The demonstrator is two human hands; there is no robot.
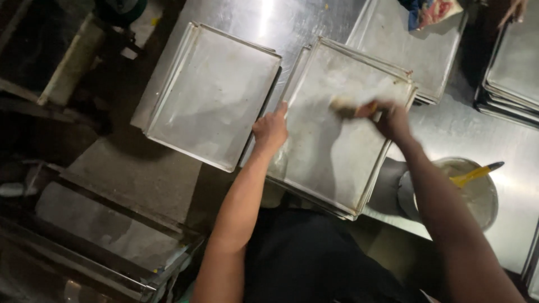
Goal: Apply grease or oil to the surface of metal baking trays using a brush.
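Head view: the left hand (pixel 270 130) rests with fingers curled against the left edge of the top baking tray (pixel 337 151) of a stack lying on the steel surface (pixel 466 132), directly in front of the person. The right hand (pixel 391 119) has its fingers closed around a brush (pixel 343 106) (blurred), whose head touches the tray's upper area. A second tray (pixel 216 95) lies just beside on the left; a bowl (pixel 487 196) with a yellow-handled tool (pixel 474 174) sits to the right.

Both forearms are bare to above the elbow, no sleeves, watch or gloves showing on the hands, and a dark, plain garment covers the torso just below the near edge of the steel tabletop (pixel 508 224).
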